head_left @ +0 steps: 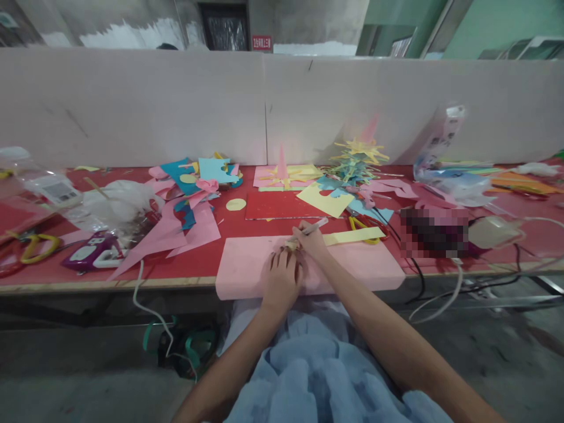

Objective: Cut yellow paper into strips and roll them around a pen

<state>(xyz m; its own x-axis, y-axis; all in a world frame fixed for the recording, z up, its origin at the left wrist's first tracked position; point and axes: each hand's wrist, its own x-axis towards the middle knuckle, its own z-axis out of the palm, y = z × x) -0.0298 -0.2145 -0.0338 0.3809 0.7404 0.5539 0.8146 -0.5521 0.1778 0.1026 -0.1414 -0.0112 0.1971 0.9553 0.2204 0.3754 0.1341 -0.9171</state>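
A large pink sheet (361, 269) lies at the table's front edge, its near side hanging over. My left hand (283, 277) rests flat on it, fingers stretched forward and slightly apart. Just beyond those fingertips is a small pale yellow piece (291, 243), partly hidden by both hands. My right hand (311, 241) is closed around a light-coloured pen (321, 223), close to that piece; the pen's tip is hidden. A pale yellow paper strip (352, 237) extends rightward from beside my right hand. Yellow-handled scissors (368, 226) lie partly under the strip.
Pink and blue paper scraps (194, 226) cover the left, near a purple glue gun (90, 251). A red board (277, 205) and a layered paper tree (359, 161) stand further back. Cords (458, 288) trail off the right edge. A white partition (176, 106) closes the back.
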